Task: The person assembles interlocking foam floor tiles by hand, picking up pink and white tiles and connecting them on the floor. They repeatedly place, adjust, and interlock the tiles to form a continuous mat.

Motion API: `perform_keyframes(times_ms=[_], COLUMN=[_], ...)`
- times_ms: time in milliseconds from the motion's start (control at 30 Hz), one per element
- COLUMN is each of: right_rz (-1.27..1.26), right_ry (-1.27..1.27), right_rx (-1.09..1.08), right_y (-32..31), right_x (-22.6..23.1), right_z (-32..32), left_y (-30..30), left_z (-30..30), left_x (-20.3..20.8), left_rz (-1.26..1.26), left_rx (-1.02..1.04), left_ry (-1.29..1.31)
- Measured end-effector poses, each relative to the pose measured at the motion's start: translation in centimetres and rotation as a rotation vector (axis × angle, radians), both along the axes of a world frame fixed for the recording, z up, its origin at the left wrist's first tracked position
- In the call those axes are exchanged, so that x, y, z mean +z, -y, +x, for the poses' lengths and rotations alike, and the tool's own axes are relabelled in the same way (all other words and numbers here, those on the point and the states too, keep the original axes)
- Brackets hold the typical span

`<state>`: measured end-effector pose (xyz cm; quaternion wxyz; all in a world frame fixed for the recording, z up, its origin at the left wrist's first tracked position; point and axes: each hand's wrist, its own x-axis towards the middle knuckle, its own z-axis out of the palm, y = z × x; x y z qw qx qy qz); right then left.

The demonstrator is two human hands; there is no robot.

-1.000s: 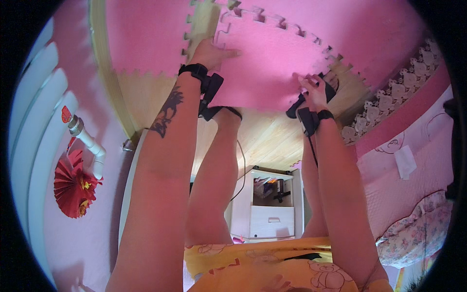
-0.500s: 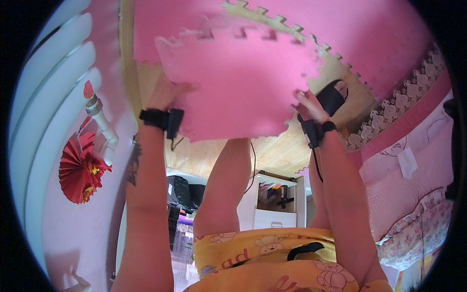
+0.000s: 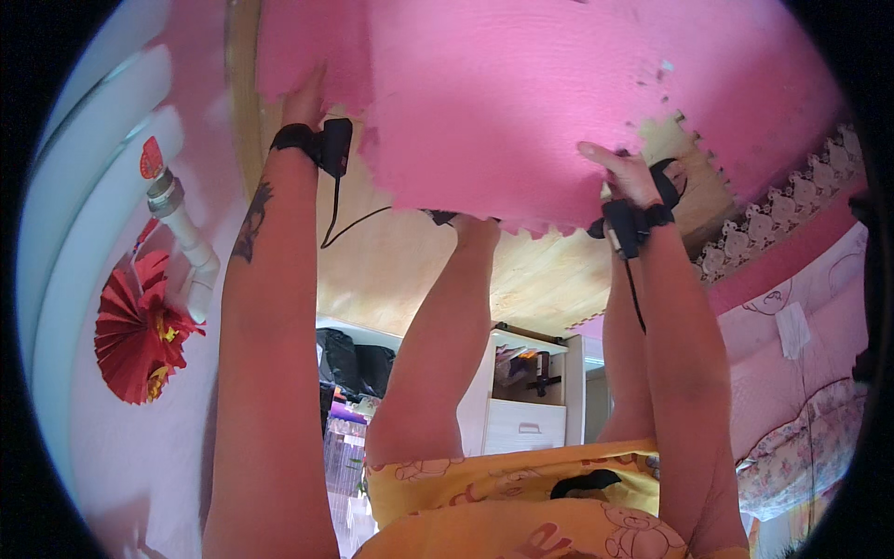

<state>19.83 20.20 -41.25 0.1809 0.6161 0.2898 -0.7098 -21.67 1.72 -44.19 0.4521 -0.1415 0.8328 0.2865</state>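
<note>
Holding a large pink foam tile near its lower right corner, the right hand shows in the head view with its thumb laid over the top surface and its other fingers mostly hidden. The tile fills the upper middle, in front of the person, above the pale wooden floor; its lower and left edges are toothed like a jigsaw piece.

The left hand reaches to the upper left, just beside the tile's left edge, over the border of a pink floor mat. Its fingers are blurred into the pink, so I cannot tell whether they are spread or grasping. A black strapped device sits on each wrist, with a cable running from it.

Below the tile, the person's bare legs stand apart, and a yellow garment with bear prints crosses the bottom. Between the legs is a white cabinet with an open compartment above a drawer. Along the left wall are a white radiator, a white pipe and a red paper fan. On the right, white lace trim borders pink bedding.
</note>
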Motion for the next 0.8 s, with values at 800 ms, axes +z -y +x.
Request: perform_keyframes(times_ms=[800], right_rz=[0.693], right_ry=[0.470], right_rx=[0.094], right_y=[-8.3], right_x=[9.1], right_z=[8.1], left_y=[2.6], left_z=[1.3], left_x=[18.1], left_rz=[-0.077], left_rx=[0.066], left_ry=[0.001])
